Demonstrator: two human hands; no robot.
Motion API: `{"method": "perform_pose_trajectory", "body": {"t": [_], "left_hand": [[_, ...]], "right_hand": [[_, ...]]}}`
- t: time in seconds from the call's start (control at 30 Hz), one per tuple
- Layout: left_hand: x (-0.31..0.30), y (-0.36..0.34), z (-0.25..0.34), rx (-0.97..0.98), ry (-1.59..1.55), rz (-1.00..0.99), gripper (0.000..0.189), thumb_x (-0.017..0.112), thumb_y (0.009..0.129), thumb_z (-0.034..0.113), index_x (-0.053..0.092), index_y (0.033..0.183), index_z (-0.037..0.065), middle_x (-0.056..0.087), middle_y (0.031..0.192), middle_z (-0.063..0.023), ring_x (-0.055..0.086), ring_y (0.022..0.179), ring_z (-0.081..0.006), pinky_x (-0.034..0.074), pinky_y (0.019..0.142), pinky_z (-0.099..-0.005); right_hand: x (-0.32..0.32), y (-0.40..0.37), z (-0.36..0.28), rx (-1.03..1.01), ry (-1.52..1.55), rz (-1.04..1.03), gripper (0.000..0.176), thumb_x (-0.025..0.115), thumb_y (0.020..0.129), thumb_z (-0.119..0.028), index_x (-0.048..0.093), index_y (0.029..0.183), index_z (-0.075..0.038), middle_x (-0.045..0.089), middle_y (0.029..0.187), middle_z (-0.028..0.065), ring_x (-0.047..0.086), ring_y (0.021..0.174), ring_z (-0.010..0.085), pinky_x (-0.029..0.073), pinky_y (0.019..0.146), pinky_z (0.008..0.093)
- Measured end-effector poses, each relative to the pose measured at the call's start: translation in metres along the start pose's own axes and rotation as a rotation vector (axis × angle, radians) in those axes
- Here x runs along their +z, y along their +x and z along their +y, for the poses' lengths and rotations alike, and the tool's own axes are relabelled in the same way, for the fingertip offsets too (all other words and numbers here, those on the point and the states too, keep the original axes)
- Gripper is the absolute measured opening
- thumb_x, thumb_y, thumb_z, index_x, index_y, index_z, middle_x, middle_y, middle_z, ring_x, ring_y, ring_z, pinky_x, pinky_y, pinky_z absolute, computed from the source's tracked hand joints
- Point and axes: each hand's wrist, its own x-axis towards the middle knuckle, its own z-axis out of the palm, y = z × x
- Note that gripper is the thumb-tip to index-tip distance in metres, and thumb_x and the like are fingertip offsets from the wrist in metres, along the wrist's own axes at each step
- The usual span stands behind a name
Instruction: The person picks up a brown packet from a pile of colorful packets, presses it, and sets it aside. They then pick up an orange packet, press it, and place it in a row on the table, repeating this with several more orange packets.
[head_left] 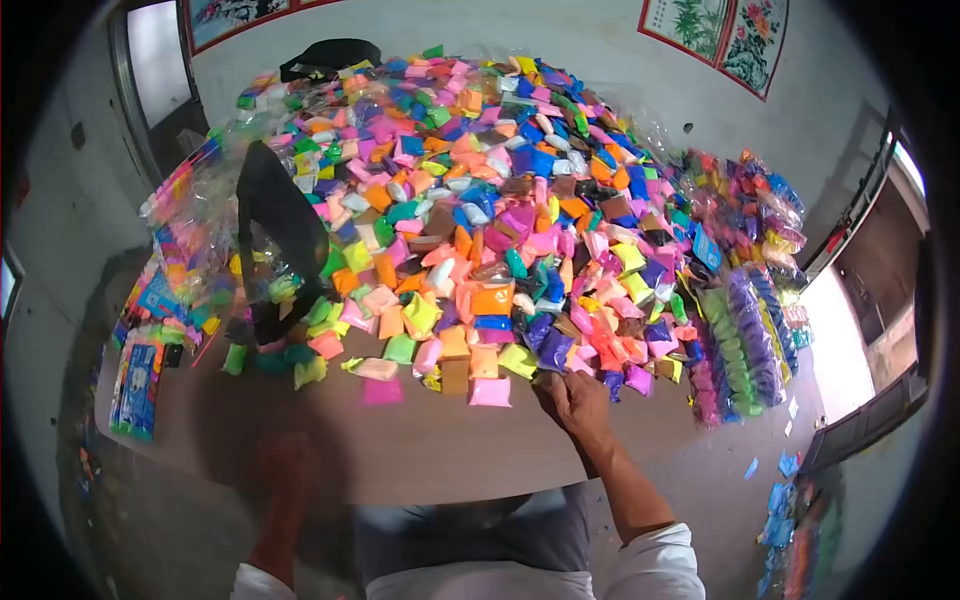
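Observation:
A big heap of small, soft-looking coloured packets (470, 250) covers most of the table. My right hand (582, 402) is at the heap's front edge, its fingers bent together just below a dark blue packet (555, 350). Whatever those fingertips hold is too small and dark to name. Close by lie a pink packet (490, 392) and a yellow packet (518, 360). My left hand (285, 458) is low at the table's front left, in a dark shadow, and its fingers are too dim to make out. A magenta packet (382, 391) lies beyond it, toward the heap.
A black curved strap-like object (270, 235) rises at the heap's left. Bagged coloured packets (140, 388) are stacked at the left edge. Long clear bags of purple and green pieces (745, 345) stand at the right. Blue scraps (775, 515) litter the floor there.

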Motion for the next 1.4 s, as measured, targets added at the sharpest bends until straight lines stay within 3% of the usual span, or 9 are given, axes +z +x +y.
{"method": "perform_pose_trajectory", "body": {"t": [0.1, 0.2, 0.27, 0.4, 0.6, 0.9, 1.07, 1.27, 1.4], "left_hand": [[-0.011, 0.009, 0.003, 0.06, -0.079, 0.039, 0.026, 0.059, 0.081, 0.015, 0.05, 0.061, 0.002, 0.05, 0.065, -0.0167, 0.052, 0.064, -0.0375, 0.039, 0.059, -0.0491], [-0.004, 0.003, -0.001, -0.07, -0.191, 0.006, 0.024, 0.059, 0.08, 0.017, 0.053, 0.062, 0.003, 0.051, 0.064, -0.0164, 0.054, 0.065, -0.0361, 0.04, 0.059, -0.0488], [0.007, 0.002, -0.011, 0.016, 0.119, -0.069, 0.024, 0.058, 0.08, 0.019, 0.056, 0.063, 0.004, 0.053, 0.064, -0.016, 0.055, 0.064, -0.0354, 0.041, 0.059, -0.0485], [0.002, 0.011, -0.007, -0.032, 0.234, -0.236, 0.024, 0.057, 0.081, 0.021, 0.058, 0.063, 0.005, 0.055, 0.064, -0.0158, 0.056, 0.063, -0.0349, 0.042, 0.06, -0.0477], [0.001, 0.008, -0.003, 0.056, 0.1, -0.099, 0.025, 0.057, 0.082, 0.02, 0.058, 0.062, 0.005, 0.056, 0.065, -0.0165, 0.056, 0.06, -0.0353, 0.043, 0.059, -0.0472], [-0.022, 0.013, 0.025, -0.048, 0.071, -0.078, 0.026, 0.058, 0.082, 0.018, 0.054, 0.06, 0.005, 0.054, 0.061, -0.0156, 0.054, 0.057, -0.037, 0.039, 0.055, -0.0489], [0.033, 0.001, -0.022, 0.032, -0.02, 0.129, 0.023, 0.058, 0.084, 0.018, 0.055, 0.066, 0.003, 0.054, 0.066, -0.0159, 0.054, 0.063, -0.0363, 0.04, 0.057, -0.0467], [0.017, 0.002, -0.011, -0.047, 0.056, -0.042, 0.024, 0.054, 0.087, 0.017, 0.056, 0.07, 0.001, 0.056, 0.071, -0.0168, 0.055, 0.065, -0.0349, 0.042, 0.06, -0.0466], [0.029, 0.002, -0.016, -0.012, -0.154, 0.043, 0.025, 0.052, 0.088, 0.017, 0.055, 0.07, 0.0, 0.056, 0.071, -0.0183, 0.055, 0.065, -0.0337, 0.041, 0.059, -0.0451]], "right_hand": [[0.006, 0.004, -0.011, -0.035, -0.048, 0.037, 0.014, 0.069, 0.078, -0.018, 0.062, 0.072, -0.007, 0.053, 0.059, 0.0085, 0.055, 0.051, 0.025, 0.044, 0.045, 0.036], [0.004, 0.002, -0.014, -0.06, -0.059, 0.06, 0.011, 0.07, 0.076, -0.017, 0.064, 0.075, -0.008, 0.053, 0.06, 0.0078, 0.055, 0.052, 0.0242, 0.044, 0.046, 0.036], [0.003, 0.002, -0.014, -0.071, -0.07, 0.033, 0.01, 0.07, 0.075, -0.017, 0.066, 0.078, -0.009, 0.054, 0.06, 0.0072, 0.055, 0.053, 0.0235, 0.044, 0.046, 0.0359], [0.0, 0.002, -0.018, -0.061, -0.079, 0.024, 0.011, 0.07, 0.075, -0.017, 0.066, 0.082, -0.01, 0.054, 0.061, 0.007, 0.056, 0.055, 0.0235, 0.045, 0.047, 0.0361], [-0.006, -0.001, -0.02, -0.057, -0.106, -0.025, 0.013, 0.068, 0.078, -0.021, 0.065, 0.083, -0.009, 0.056, 0.064, 0.0086, 0.058, 0.056, 0.0257, 0.046, 0.049, 0.0372], [-0.009, 0.001, -0.016, -0.129, -0.016, -0.039, 0.014, 0.066, 0.079, -0.018, 0.06, 0.077, -0.006, 0.057, 0.067, 0.0107, 0.058, 0.055, 0.0281, 0.049, 0.05, 0.0394], [-0.011, -0.001, -0.012, -0.146, 0.012, -0.054, 0.013, 0.065, 0.079, -0.017, 0.059, 0.076, -0.006, 0.059, 0.069, 0.0095, 0.059, 0.059, 0.0268, 0.05, 0.051, 0.0381], [-0.011, -0.002, -0.011, -0.148, 0.057, -0.024, 0.011, 0.064, 0.079, -0.017, 0.06, 0.078, -0.007, 0.06, 0.072, 0.0077, 0.06, 0.061, 0.0253, 0.05, 0.053, 0.0367], [-0.014, -0.003, -0.009, -0.146, 0.046, -0.078, 0.011, 0.064, 0.078, -0.017, 0.061, 0.082, -0.007, 0.06, 0.073, 0.0071, 0.06, 0.062, 0.0242, 0.05, 0.053, 0.0362]]}}
